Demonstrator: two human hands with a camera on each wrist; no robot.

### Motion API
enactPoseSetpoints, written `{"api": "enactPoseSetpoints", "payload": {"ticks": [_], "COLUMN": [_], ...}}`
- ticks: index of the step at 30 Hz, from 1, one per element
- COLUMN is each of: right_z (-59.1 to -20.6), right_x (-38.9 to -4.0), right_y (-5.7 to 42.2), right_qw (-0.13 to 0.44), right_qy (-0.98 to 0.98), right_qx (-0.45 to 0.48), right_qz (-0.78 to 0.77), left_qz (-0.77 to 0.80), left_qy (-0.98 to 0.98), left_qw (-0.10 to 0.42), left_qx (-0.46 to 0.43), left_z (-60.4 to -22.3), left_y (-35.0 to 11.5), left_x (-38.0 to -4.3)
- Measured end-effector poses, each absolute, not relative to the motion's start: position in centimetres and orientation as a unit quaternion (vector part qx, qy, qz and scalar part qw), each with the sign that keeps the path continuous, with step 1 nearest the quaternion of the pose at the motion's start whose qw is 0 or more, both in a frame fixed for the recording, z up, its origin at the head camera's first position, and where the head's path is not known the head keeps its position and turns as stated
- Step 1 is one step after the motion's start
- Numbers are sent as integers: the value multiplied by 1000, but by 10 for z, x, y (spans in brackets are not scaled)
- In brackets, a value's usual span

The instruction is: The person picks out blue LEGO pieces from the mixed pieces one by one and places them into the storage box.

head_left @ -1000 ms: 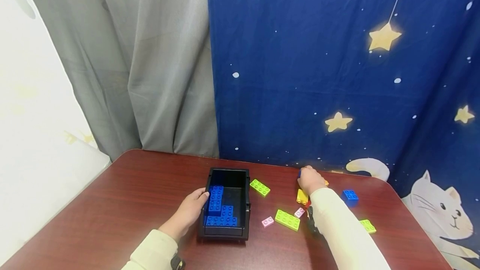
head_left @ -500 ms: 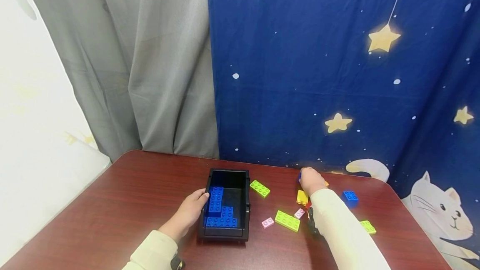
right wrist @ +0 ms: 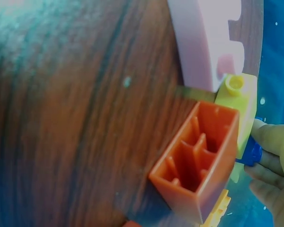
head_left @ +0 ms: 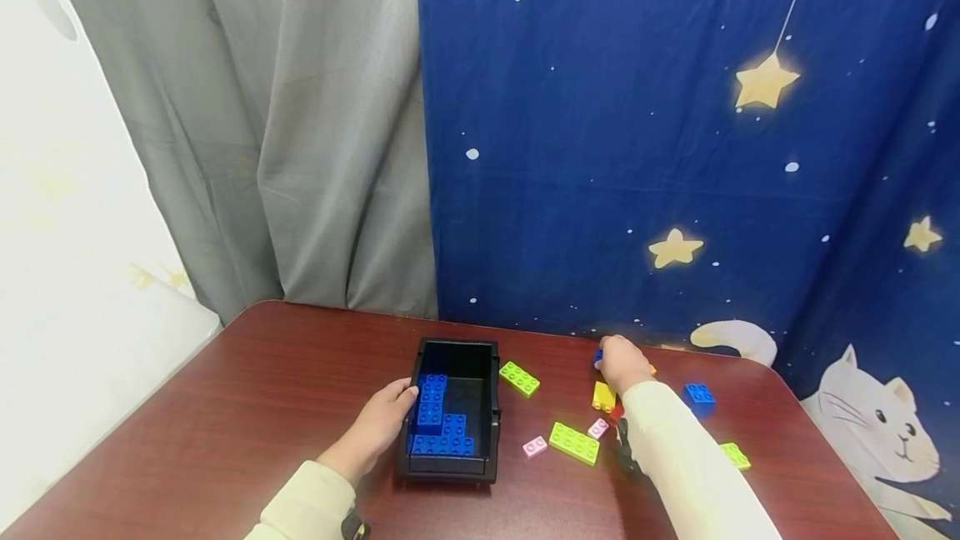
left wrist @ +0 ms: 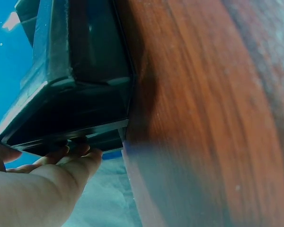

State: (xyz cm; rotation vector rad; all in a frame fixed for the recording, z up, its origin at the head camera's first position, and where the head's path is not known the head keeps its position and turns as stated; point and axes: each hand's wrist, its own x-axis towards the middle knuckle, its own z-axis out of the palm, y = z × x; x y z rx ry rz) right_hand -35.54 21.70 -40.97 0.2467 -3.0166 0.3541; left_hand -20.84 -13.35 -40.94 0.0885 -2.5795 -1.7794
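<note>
My left hand point(head_left: 382, 419) grips the left wall of a black plastic bin point(head_left: 447, 467), thumb at the rim. Its fingers curl under the edge of the bin in the left wrist view. Inside the bin, along its left and near side, lie several blue toy building bricks point(head_left: 431, 413). At the far right of the table, my right hand point(head_left: 624, 363) pinches a blue brick point(right wrist: 252, 150) between thumb and fingers. A yellow brick point(right wrist: 246, 97) is just beside that brick. Closer to the right wrist camera, an orange-red brick point(right wrist: 195, 156) shows its hollow underside.
Lime-green bricks point(head_left: 574, 442) and small pink bricks point(head_left: 535, 447) lie between the bin and my right arm. Another blue brick point(head_left: 699, 394) and a lime-green one point(head_left: 735, 455) are right of that arm. Curtains point(head_left: 562, 190) hang behind the brown table point(head_left: 247, 423).
Both hands keep nearly the same places. Slightly more of the blue brick shows at my right fingertips, and the head view has shifted a touch.
</note>
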Motion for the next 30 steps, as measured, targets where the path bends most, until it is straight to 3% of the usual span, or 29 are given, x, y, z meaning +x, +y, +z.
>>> {"api": "enactPoseSetpoints", "payload": {"ticks": [15,30], "right_z": [-411,-388], "right_x": [-354,-341], "right_y": [207,181], "right_qw": [53,90], "right_qy": [-986,-979], "right_qx": [94,128], "right_qz": [124,134], "left_qz": [-566,-564], "left_qy": [-824,-825], "left_qw": [-2,0], "left_qx": [34,39], "left_z": [-408,-408], "left_y": [-134,-133], "left_x": [-207,-207]}}
